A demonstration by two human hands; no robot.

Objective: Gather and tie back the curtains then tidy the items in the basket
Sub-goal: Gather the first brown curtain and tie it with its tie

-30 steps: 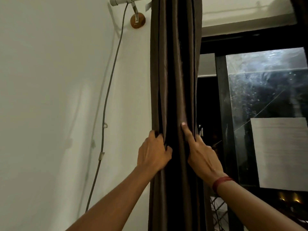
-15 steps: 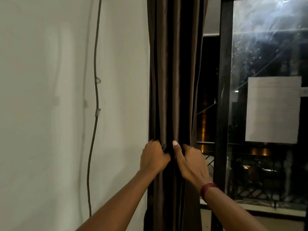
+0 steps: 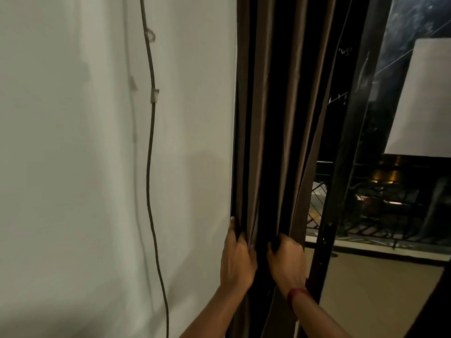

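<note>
Head view. Item: curtain (image 3: 275,123), brown, bunched into long vertical folds between the white wall (image 3: 73,167) and the dark door frame (image 3: 341,167). Left hand (image 3: 238,261): fingers curled into the wall-side folds. Right hand (image 3: 288,261): fist closed on the folds beside it. Handling, judged: soft, limp, smooth and likely slippery; grip the whole bundle mid-height, not one pleat. No tie or basket visible.

- I can read no words, labels, brands or numbers anywhere in front of me.
- The pale sheet (image 3: 424,98) stuck on the window glass (image 3: 415,23) at my upper right looks blank from here; any print on it is too faint to read.
</note>
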